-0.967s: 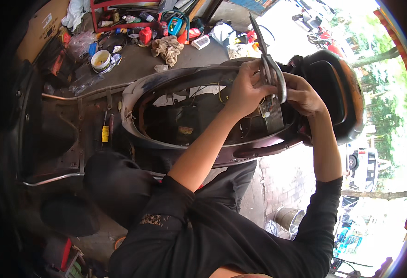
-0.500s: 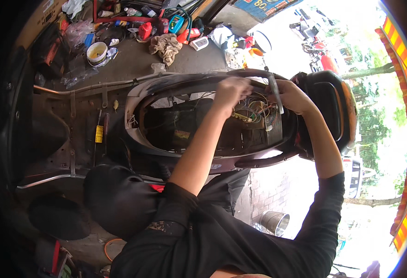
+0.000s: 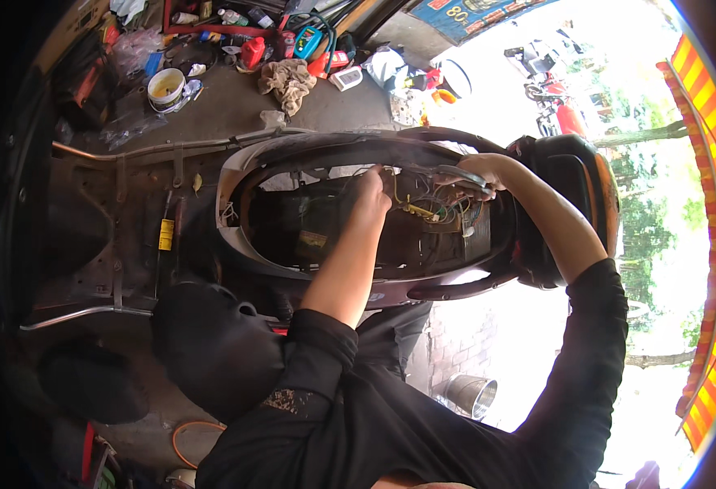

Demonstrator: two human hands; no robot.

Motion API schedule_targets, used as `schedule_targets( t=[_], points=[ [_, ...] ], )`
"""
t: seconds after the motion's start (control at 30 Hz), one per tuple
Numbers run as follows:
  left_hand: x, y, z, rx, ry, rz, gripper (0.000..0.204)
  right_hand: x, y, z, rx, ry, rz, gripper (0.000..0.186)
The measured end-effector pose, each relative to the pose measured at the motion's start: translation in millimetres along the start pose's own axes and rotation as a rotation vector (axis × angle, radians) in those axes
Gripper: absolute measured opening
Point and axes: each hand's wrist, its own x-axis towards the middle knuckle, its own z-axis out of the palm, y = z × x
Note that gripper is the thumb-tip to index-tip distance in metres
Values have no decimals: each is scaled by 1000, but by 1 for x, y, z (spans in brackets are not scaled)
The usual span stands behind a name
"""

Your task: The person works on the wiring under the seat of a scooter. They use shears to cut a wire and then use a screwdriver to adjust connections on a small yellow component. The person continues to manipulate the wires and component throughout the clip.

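Observation:
A scooter body with its seat area uncovered, its dark oval frame (image 3: pixel 456 281) around an open cavity, lies across the middle of the view. Toward its right end, a tangle of coloured wires (image 3: pixel 427 210) spills inside, next to a finned metal block (image 3: pixel 477 232). My left hand (image 3: pixel 366 196) reaches over the cavity, its fingers pinched on what looks like a thin wire at the far rim. Wrapped round a long grey hand tool (image 3: pixel 461 176), probably pliers, my right hand (image 3: pixel 486 169) is above the wires; its fingertips are partly hidden.
A black rear box (image 3: pixel 566 212) sits at the scooter's right end. Behind are a white bucket (image 3: pixel 165 88), a crumpled rag (image 3: pixel 287 83) and a red bottle (image 3: pixel 253 53). A yellow-handled screwdriver (image 3: pixel 165 235) lies on the footboard. A metal bucket (image 3: pixel 472 395) stands nearer me.
My left hand has moved left along the far rim, away from the right hand. My right hand has turned the grey tool from nearly upright to slanting across the wires.

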Motion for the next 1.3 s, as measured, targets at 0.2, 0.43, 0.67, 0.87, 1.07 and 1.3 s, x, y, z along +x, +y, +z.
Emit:
schedule_targets(
  t=[0.2, 0.43, 0.67, 0.87, 1.07, 1.3],
  points=[
    [15, -1, -2, 11, 20, 249, 7, 14, -11, 2, 62, -75, -25, 51],
    [1, -2, -4, 352, 126, 453, 14, 20, -30, 12, -30, -3, 6, 54],
    [-12, -7, 1, 436, 154, 617, 22, 25, -41, 8, -72, 2, 4, 37],
    [-7, -7, 0, 505, 238, 694, 23, 39, -62, 6, -280, -3, 33, 44],
    [4, -6, -5, 598, 236, 714, 30, 66, -63, -12, -392, -117, 153, 50],
    [-20, -2, 6, 606, 228, 658, 36, 62, -67, -16, -362, -103, 152, 35]
  ],
)
